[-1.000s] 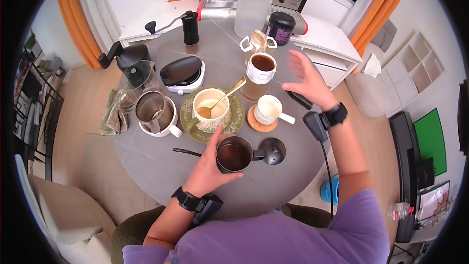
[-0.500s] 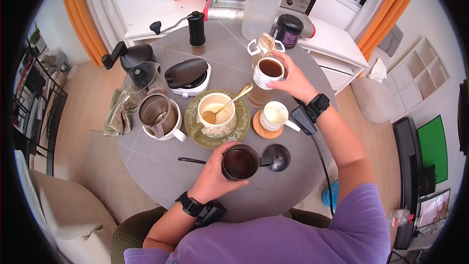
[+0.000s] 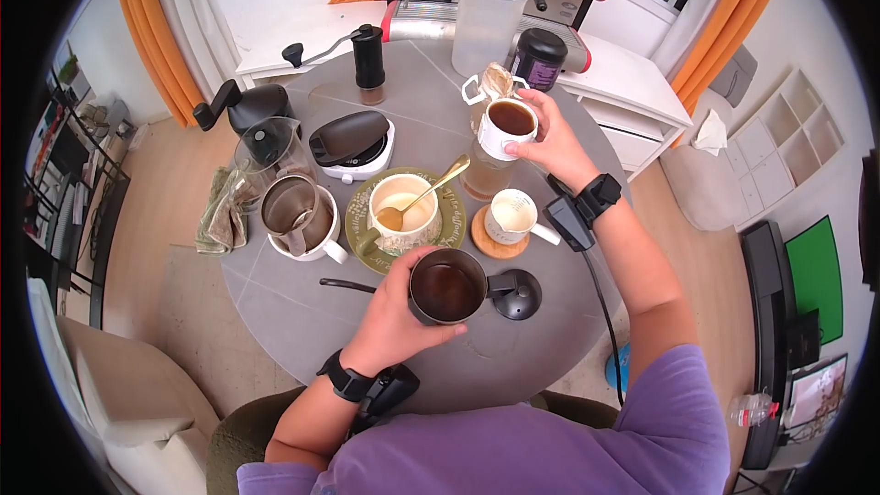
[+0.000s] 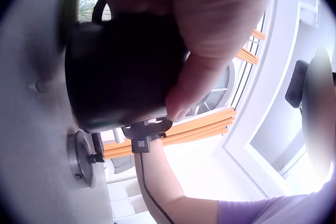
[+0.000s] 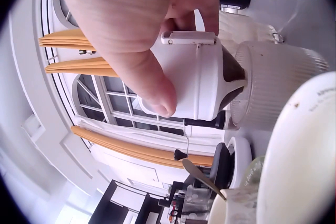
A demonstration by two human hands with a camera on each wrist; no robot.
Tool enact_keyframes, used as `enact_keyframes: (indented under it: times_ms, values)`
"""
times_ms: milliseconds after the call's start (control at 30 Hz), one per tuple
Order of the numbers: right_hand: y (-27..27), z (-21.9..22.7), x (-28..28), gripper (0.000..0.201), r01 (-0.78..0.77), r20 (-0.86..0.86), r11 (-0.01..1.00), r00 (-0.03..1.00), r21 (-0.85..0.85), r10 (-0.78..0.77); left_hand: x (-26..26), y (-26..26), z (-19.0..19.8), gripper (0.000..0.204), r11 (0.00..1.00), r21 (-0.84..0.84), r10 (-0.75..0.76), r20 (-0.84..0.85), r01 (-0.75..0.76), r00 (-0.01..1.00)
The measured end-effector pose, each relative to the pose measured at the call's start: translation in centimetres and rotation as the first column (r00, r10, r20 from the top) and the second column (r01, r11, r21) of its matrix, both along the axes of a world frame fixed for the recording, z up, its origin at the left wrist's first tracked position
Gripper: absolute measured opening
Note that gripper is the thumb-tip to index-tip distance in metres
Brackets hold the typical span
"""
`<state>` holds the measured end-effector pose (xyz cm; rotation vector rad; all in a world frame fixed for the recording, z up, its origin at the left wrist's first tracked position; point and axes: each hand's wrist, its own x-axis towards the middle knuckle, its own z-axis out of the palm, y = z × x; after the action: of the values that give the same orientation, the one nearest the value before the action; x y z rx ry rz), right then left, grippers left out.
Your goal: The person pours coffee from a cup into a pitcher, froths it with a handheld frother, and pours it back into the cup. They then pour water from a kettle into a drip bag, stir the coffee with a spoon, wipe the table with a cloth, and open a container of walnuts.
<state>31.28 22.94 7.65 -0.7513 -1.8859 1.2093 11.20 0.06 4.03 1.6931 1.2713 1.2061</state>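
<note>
My left hand (image 3: 401, 319) grips a dark metal pot (image 3: 424, 304) near the table's front, with dark liquid inside; a round metal lid (image 3: 519, 296) lies at its right. In the left wrist view my thumb lies along the side of the pot (image 4: 115, 77). My right hand (image 3: 559, 148) holds a white coffee dripper (image 3: 498, 145), filled with dark coffee, between thumb and fingers. Below it stands a ribbed glass (image 3: 484, 181) with pale brown liquid. From the right wrist, the dripper's base (image 5: 210, 77) is right at the rim of the ribbed glass (image 5: 268, 77).
On an olive plate (image 3: 456, 236) stands a cup (image 3: 406, 231) with a gold spoon (image 3: 442, 185). A small white cup (image 3: 513, 211) sits on a wooden coaster (image 3: 498, 246). A glass carafe (image 3: 268, 151), a scale (image 3: 368, 163) and a hand grinder (image 3: 369, 64) stand farther back.
My right hand has moved left from beside the white dripper and taken hold of it. The left hand keeps its grip on the pot, nearly in place.
</note>
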Motion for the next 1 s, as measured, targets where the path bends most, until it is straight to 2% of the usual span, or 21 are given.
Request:
enact_keyframes:
  times_ms: [233, 267, 367, 500, 533, 667, 867, 1000]
  values:
    - [-1.7, 3.4, 0.2, 0.078, -0.032, 0.017, 0.999, 0.999, -0.012, 0.033, -0.2, 1.6, 2.9, 0.084, 0.997, 0.049, 0.062, -0.117, -0.057, 0.991]
    - [-2.1, 4.1, 0.2, 0.078, -0.052, 0.013, 0.998, 0.999, -0.022, 0.053, 0.0, 2.1, 2.8, 0.085, 0.995, 0.035, 0.096, -0.112, -0.093, 0.989]
    - [-3.2, 5.9, 0.1, 0.076, -0.073, 0.013, 0.996, 0.997, 0.059, 0.073, 0.2, 3.2, 4.1, 0.083, 0.998, 0.027, 0.067, -0.097, -0.065, 0.993]
    - [-4.7, 8.0, 0.1, 0.077, -0.134, 0.026, 0.984, 0.991, 0.114, 0.132, 0.8, 4.2, 4.8, 0.081, 0.992, 0.078, 0.103, -0.11, -0.095, 0.989]
    - [-5.2, 8.5, 0.1, 0.077, -0.149, 0.054, 0.983, 0.988, 0.106, 0.144, 1.0, 4.4, 5.1, 0.08, 0.996, 0.04, 0.083, -0.077, -0.08, 0.994]
    - [-6.4, 8.9, -0.1, 0.077, -0.202, 0.094, 0.968, 0.977, 0.148, 0.189, 1.4, 4.8, 5.7, 0.079, 0.996, 0.025, 0.087, -0.083, -0.085, 0.993]
    - [-7.3, 9.1, -0.5, 0.076, -0.206, 0.184, 0.94, 0.97, 0.273, 0.159, 1.7, 5.2, 5.8, 0.081, 0.994, -0.012, 0.105, -0.049, -0.105, 0.993]
    - [-7.6, 9.5, -0.7, 0.075, -0.208, 0.246, 0.914, 0.961, 0.348, 0.125, 1.7, 5.1, 5.8, 0.081, 0.992, 0.052, 0.123, -0.1, -0.119, 0.987]
